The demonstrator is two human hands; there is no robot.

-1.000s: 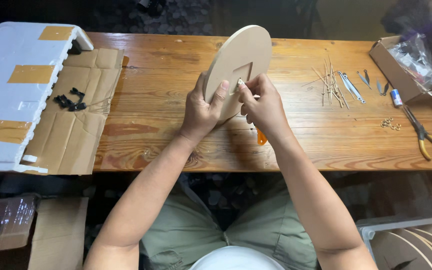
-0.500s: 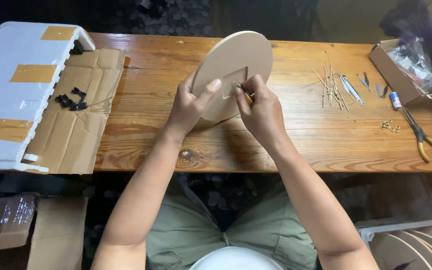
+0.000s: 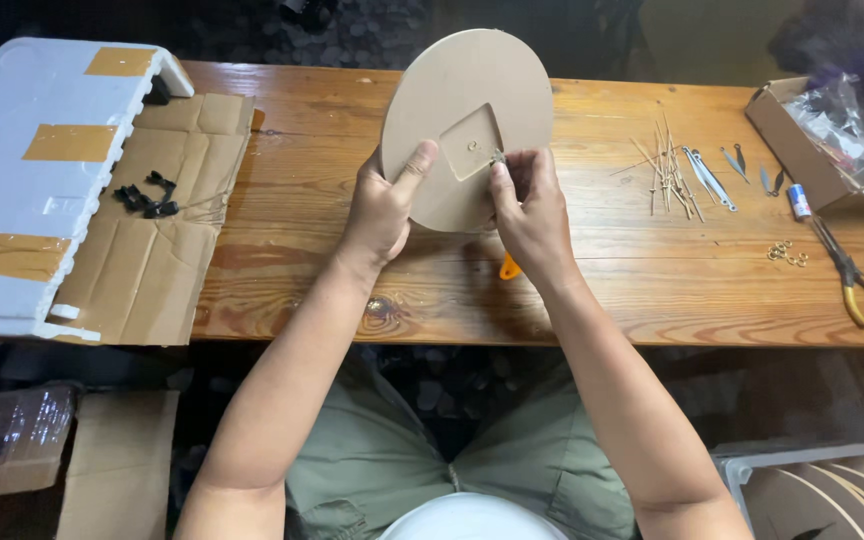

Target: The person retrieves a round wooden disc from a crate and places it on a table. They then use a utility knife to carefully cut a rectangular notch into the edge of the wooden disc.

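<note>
Holding a round tan disc (image 3: pixel 462 125) tilted up off the surface (image 3: pixel 652 290), above the far middle, back face toward the camera. Left hand (image 3: pixel 384 205) has its grip clamped on the disc's lower left rim, thumb pressed flat on the face beside the square recess (image 3: pixel 472 145); looks like that braces the disc so it can't spin or flex. Right hand (image 3: pixel 527 205) has fingertips pinched at the recess's right edge on something small and metallic; too small to tell what, so grip is closed on a small part, identity unclear. Tilt likely keeps the recess in the person's line of sight.

An orange bit (image 3: pixel 508 268) shows on the surface just under the right wrist, mostly hidden.

Right half of the surface: thin metal rods (image 3: pixel 667 165) fanned in a loose pile, flat metal strips (image 3: pixel 707 178) just beside them, small brass rings (image 3: pixel 785 252) nearer the front edge, yellow-handled pliers (image 3: pixel 852 278) at the right edge, an open cardboard box (image 3: pixel 797 135) with plastic bags at the far right corner. All within right-hand reach, probably staged as stock.

Left end: flattened cardboard (image 3: pixel 152 260) with small black clips (image 3: pixel 147 195) on it, and a white foam block (image 3: pixel 42 170) with tan tape strips overhanging the left edge, well apart from the hands.
</note>
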